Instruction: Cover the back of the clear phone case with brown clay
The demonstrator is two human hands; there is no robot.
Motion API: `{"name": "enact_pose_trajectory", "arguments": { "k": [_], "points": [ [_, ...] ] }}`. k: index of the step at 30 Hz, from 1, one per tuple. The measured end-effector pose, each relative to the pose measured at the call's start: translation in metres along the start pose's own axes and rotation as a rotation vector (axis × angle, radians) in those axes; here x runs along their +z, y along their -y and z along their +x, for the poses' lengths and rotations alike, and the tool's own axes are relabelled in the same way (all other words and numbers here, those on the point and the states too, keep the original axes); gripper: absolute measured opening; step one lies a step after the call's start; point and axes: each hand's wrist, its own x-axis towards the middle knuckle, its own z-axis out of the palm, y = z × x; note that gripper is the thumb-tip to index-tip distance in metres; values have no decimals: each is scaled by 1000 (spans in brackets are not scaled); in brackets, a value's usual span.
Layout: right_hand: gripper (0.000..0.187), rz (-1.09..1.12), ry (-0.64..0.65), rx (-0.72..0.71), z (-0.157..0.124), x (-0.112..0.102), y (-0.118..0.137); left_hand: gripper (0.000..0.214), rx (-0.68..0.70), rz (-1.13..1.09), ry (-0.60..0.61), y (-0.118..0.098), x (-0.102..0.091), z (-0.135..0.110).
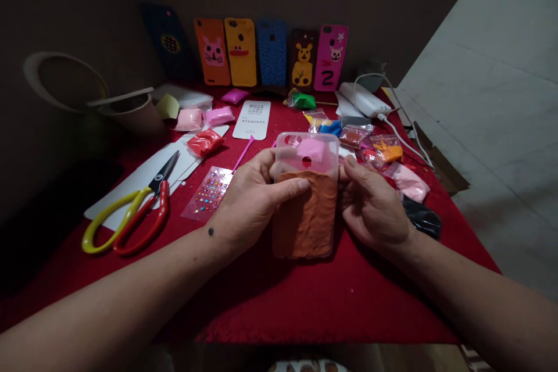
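Note:
A clear phone case is held up over the red cloth, its back towards me. Orange-brown clay covers its lower two thirds, with a wavy surface; the top part around the camera cutout is bare. My left hand grips the case's left edge, thumb lying on the clay near its upper border. At the right edge, my right hand pinches the case between thumb and curled fingers. Through the bare top, something pink shows behind the case.
Yellow-and-red scissors lie on white sheets at left, beside a gem sticker sheet. Clay packets, including a red one and an orange one, lie around. Several decorated cases, one yellow, stand at the back. A white cable trails right.

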Motion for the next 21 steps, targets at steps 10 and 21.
{"name": "enact_pose_trajectory", "arguments": {
  "k": [10,21],
  "points": [
    [19,-127,-34,79,-3,-2,-2,46,6,39,23,3,-1,1],
    [22,33,19,67,1,1,-1,42,-5,-70,62,3,-4,2]
  ]
}}
